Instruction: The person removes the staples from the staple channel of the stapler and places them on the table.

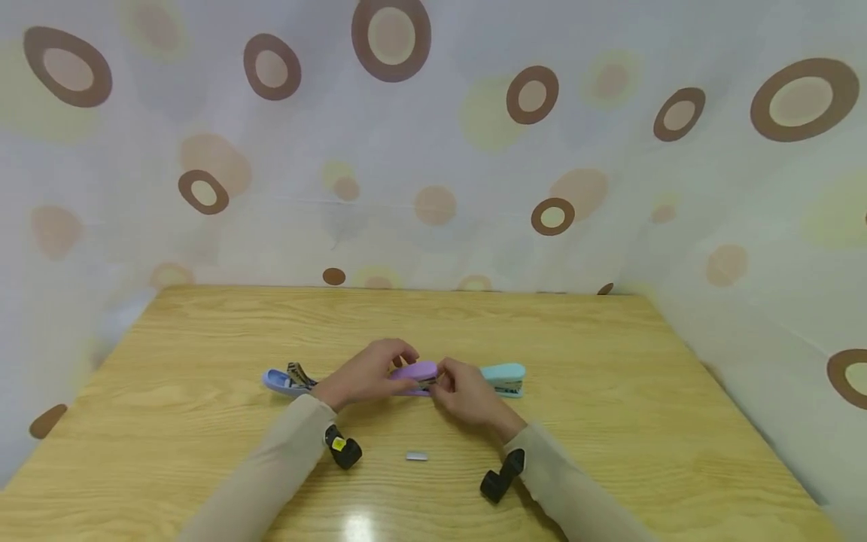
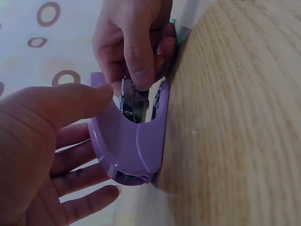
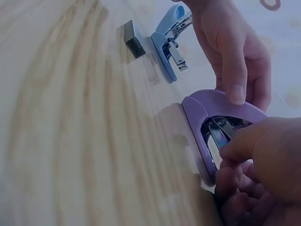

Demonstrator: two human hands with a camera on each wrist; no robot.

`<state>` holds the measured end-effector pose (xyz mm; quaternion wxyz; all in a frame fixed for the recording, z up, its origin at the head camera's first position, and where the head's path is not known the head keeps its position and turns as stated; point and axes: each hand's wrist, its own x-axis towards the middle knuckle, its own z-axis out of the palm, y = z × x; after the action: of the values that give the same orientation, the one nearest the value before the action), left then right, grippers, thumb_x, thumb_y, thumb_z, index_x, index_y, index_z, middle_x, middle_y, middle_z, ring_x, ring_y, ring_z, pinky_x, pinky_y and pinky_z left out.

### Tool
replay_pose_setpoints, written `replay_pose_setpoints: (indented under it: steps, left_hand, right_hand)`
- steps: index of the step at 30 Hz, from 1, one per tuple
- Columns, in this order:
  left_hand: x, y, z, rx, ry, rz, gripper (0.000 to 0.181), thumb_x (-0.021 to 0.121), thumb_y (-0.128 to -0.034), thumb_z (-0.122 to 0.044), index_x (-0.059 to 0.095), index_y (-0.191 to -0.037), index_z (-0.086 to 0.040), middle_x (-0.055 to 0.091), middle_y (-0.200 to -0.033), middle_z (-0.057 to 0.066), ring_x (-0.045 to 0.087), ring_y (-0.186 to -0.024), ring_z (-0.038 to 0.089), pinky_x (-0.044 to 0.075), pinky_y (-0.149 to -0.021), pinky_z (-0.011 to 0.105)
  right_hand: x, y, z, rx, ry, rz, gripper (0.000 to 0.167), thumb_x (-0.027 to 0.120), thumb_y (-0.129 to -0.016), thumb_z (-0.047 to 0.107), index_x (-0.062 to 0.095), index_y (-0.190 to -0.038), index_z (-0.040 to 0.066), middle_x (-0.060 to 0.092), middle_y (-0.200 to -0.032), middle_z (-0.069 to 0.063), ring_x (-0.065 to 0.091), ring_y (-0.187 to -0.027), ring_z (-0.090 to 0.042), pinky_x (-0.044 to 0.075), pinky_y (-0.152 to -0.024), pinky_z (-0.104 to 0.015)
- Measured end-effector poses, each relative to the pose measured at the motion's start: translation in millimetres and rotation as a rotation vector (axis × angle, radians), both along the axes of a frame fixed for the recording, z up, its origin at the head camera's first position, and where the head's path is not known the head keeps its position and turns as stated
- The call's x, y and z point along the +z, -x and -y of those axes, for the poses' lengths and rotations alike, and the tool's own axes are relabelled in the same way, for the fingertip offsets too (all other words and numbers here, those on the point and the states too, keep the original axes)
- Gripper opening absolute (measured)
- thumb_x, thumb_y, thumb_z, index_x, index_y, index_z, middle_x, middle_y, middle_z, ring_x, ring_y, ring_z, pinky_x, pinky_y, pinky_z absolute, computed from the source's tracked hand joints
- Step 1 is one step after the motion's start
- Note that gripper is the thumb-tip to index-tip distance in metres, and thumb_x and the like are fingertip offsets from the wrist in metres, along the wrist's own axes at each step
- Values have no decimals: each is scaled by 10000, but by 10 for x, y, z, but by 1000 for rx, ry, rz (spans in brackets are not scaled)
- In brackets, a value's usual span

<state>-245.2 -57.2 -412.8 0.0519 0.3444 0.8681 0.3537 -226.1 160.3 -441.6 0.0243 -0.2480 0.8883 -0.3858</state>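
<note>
A purple stapler lies on the table between the two hands, its cover spread apart from its base. My left hand holds its cover, thumb on the near side and fingers behind, as the left wrist view shows. With thumb and fingers my right hand pinches the metal staple magazine at the stapler's open front. The right fingertips hide the magazine's end. A small grey strip of staples lies on the table nearer the body, between the forearms.
Left of the hands lies a blue stapler, opened wide with its metal part raised. A turquoise stapler sits just right of the right hand. The wooden table meets a patterned cloth at its back edge.
</note>
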Motion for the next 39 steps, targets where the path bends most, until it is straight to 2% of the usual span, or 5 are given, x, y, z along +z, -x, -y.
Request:
replay_pose_setpoints:
  steps: [6,12,24,36,39]
  left_hand:
    - [-60,31,-41,-42,-6,-101,320,699,-883,-149,640,-1187,-69,654,-1047,29,571,-888,123,482,-780,264]
    - [-57,-7,-12,-48,14,-179,332,669,-908,-165,627,-1228,-86,637,-1046,21,558,-898,125,479,-813,297]
    - [-106,-12,-64,-16,45,-231,267,698,-887,-199,634,-1122,-90,652,-1031,21,581,-896,133,489,-817,323]
    - [-67,-72,-110,15,110,-312,236,705,-873,-167,583,-1062,-95,633,-974,17,570,-841,143,485,-761,324]
    - [-84,-68,-86,26,83,-272,235,690,-885,-154,567,-1079,-99,625,-983,21,565,-843,143,479,-754,317]
  right_hand:
    - [15,-11,-10,-42,-40,-50,53,634,-879,52,595,-848,33,518,-668,26,432,-564,-43,368,-516,-195]
    - [43,-5,43,-34,-56,-15,89,648,-894,66,586,-831,61,499,-673,36,427,-578,-54,353,-528,-192]
    - [11,-17,46,-59,-27,-9,113,668,-874,63,585,-798,70,522,-658,32,449,-576,-64,367,-527,-198]
    - [41,-35,71,-68,-29,4,115,665,-867,44,576,-796,59,534,-668,8,448,-593,-79,363,-543,-201]
    - [35,-29,68,-59,-29,-8,123,670,-860,43,572,-787,60,541,-669,5,451,-597,-73,370,-552,-202]
